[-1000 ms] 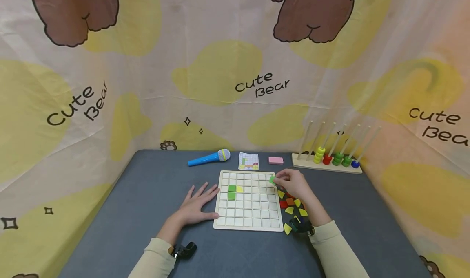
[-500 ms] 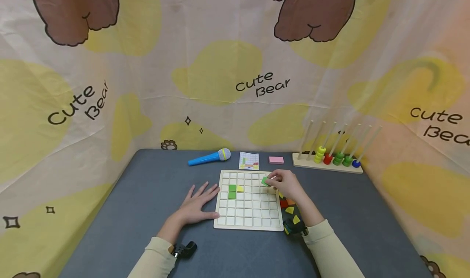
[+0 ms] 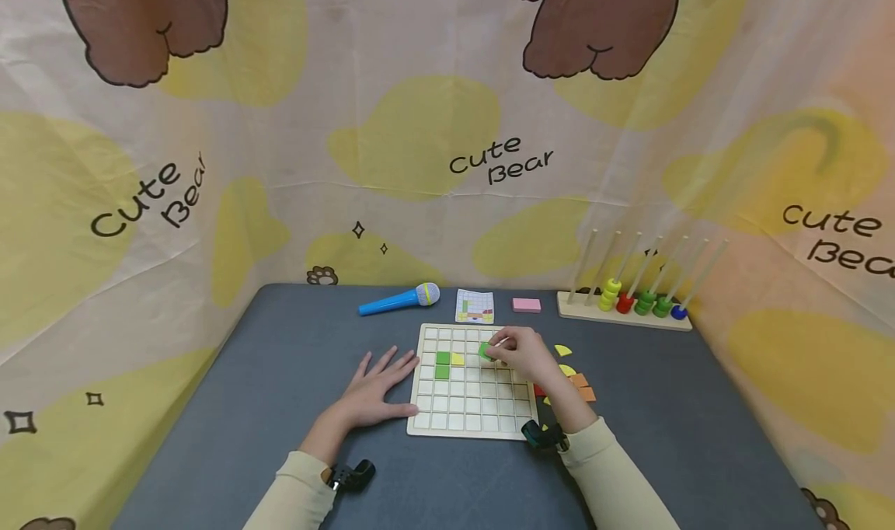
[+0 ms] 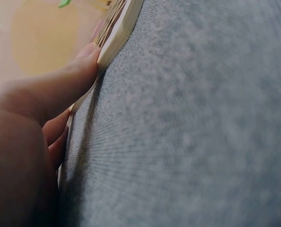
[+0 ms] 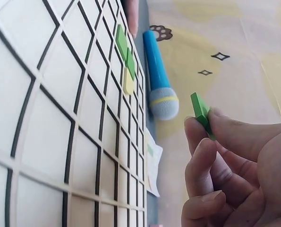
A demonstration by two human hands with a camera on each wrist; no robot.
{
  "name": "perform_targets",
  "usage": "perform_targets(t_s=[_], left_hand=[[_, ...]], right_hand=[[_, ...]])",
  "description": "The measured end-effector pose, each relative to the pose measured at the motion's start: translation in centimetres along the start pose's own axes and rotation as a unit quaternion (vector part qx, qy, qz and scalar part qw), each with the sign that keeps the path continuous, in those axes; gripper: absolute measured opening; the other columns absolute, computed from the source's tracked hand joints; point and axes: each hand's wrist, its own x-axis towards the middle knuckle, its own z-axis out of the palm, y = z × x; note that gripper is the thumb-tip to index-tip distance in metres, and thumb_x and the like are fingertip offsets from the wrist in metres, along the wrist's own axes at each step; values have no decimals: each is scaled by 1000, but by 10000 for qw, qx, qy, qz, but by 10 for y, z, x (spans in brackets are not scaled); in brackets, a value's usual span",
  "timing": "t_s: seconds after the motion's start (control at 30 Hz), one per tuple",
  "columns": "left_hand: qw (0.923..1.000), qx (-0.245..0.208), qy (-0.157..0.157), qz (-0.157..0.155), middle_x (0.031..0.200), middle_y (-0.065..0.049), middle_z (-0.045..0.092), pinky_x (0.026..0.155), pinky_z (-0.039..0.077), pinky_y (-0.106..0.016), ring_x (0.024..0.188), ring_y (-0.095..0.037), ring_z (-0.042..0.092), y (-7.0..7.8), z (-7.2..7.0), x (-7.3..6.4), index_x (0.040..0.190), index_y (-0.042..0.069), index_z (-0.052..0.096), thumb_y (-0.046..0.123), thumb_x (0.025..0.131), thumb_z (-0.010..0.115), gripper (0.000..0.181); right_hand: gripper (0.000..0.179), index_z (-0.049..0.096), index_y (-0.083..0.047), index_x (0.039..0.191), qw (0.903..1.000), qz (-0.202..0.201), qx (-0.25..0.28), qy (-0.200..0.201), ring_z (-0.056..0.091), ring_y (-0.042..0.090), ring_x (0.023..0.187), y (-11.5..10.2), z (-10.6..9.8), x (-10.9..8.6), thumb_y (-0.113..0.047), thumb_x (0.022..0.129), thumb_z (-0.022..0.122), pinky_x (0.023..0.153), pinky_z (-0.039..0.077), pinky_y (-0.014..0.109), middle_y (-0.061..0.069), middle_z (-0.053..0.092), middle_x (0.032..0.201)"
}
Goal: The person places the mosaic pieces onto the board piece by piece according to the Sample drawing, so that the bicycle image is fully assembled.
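A pale wooden grid board (image 3: 471, 425) lies on the dark table, with two green square tiles (image 3: 442, 372) and a yellow tile (image 3: 457, 359) set in its upper left cells. My left hand (image 3: 374, 394) lies spread at the board's left edge, thumb and fingertips touching the rim, as the left wrist view also shows. Over the upper right part of the board, my right hand (image 3: 524, 355) pinches a green square tile (image 5: 201, 113) between thumb and fingers. In the right wrist view that tile is held tilted, apart from the grid.
Loose yellow, orange and red pieces (image 3: 579, 381) lie right of the board, partly hidden by the right forearm. Behind it are a blue toy microphone (image 3: 397, 303), a printed pattern card (image 3: 475, 307), a pink block (image 3: 526, 305) and a bead-and-peg stand (image 3: 625, 312).
My right hand has moved left across the board from its upper right corner, carrying the green tile. More loose pieces show behind the forearm. My left hand has stayed in place.
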Motion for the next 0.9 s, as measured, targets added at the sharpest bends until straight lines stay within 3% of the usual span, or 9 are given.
perform_targets(t_s=[0.27, 0.4, 0.9], left_hand=[[10000, 16, -7, 4, 168, 8, 22, 122, -5, -62, 158, -27, 7, -2, 2, 0, 161, 31, 26, 73, 87, 58, 91], [10000, 0, 16, 3, 168, 9, 22, 123, -5, -62, 158, -27, 7, -2, 3, 1, 161, 32, 26, 73, 87, 59, 91], [10000, 53, 20, -32, 168, 12, 20, 123, -7, -60, 158, -25, 5, -6, 4, 2, 161, 34, 23, 76, 85, 57, 93]], right_hand=[[15, 74, -13, 94, 9997, -177, -13, -179, 65, 25, 73, -7, 17, 3, -27, 90, 78, 58, 47, 29, 2, 71, 77], [16, 73, -12, 95, 9989, -311, 45, -340, 66, 27, 74, -10, 26, 5, -28, 91, 77, 58, 47, 30, 6, 73, 78], [10, 73, -15, 91, 9959, -545, -214, -685, 59, 15, 64, -15, 59, 7, -24, 90, 78, 56, 48, 28, 0, 68, 73]])
